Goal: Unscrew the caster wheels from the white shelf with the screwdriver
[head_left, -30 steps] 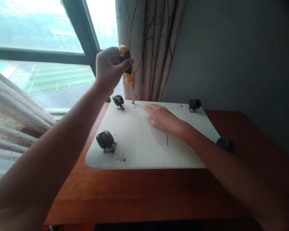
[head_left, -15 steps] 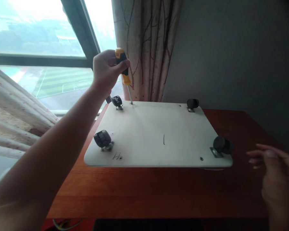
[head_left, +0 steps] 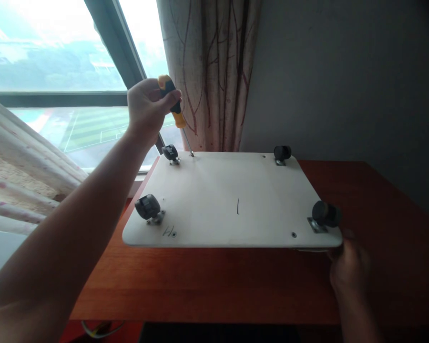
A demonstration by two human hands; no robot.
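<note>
My left hand [head_left: 148,105] is closed round the yellow and black handle of a screwdriver [head_left: 171,101]. The tool leans, its tip in a screw hole [head_left: 192,154] near the far left edge of a white board [head_left: 218,190]. At the board's front right corner is my right hand [head_left: 350,267]; its fingers are blurred and partly hidden, so I cannot tell whether they grip it. Black casters stand up from the corners: far left [head_left: 170,152], front left [head_left: 148,206], far right [head_left: 282,153] and front right [head_left: 326,214].
The board lies on a reddish-brown wooden table [head_left: 207,286]. Behind it hang a patterned curtain [head_left: 210,71] and a grey wall [head_left: 336,85]. A window [head_left: 53,62] and another curtain [head_left: 28,157] are at the left. A cable [head_left: 102,331] shows below the table's front edge.
My right hand has moved left from the table's right side to the board's front right corner. The screwdriver's handle tilts further left, its tip still at the same hole. The view has shifted slightly.
</note>
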